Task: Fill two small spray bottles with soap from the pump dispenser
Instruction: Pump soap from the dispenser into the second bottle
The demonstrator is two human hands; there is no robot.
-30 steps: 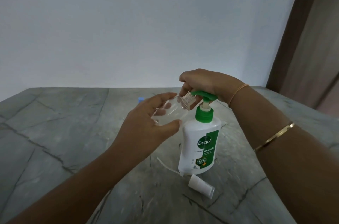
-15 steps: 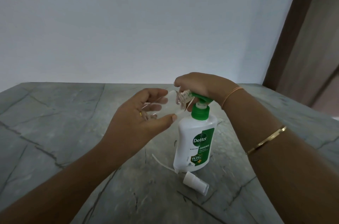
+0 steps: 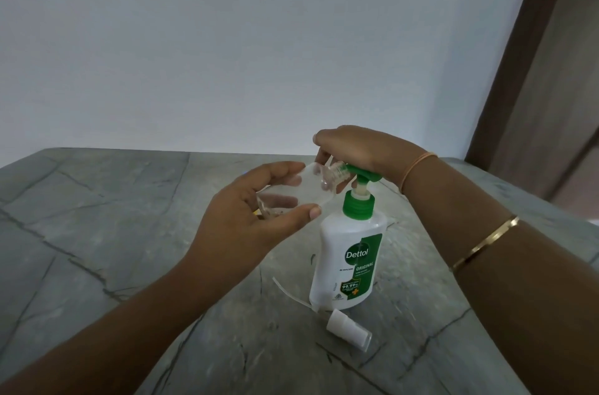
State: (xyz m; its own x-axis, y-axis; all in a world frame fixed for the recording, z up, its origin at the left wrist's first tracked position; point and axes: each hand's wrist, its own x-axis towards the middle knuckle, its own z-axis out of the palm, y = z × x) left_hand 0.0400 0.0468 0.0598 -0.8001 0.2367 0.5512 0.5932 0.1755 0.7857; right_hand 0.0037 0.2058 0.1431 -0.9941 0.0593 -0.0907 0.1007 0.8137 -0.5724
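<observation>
Now my left hand (image 3: 246, 219) grips the clear spray bottle (image 3: 311, 187) between thumb and curled fingers, holding it tipped on its side with the open neck pointing right. My right hand (image 3: 359, 148) is curled over the green pump head (image 3: 364, 172), fingers wrapped down around its front. The bottle's neck sits right at the nozzle under those fingers; whether they touch is hidden.

Half a second ago the head sat lower, close to the green collar. It has since risen, and a strip of white stem shows between head and collar again. I read that as 1 stroke finished and the pump recharging, so another press is likely the next step. How much soap is inside the bottle I cannot tell; the plastic is clear and my fingers cover much of it.

Below my hands the white pump dispenser (image 3: 350, 258) stands upright on the grey stone table (image 3: 97, 232). Just in front of its base lies the removed white spray cap (image 3: 348, 330), its thin dip tube (image 3: 291, 292) trailing left. I cannot make out bottle 2 from here, so at best the job is not yet halfway.
</observation>
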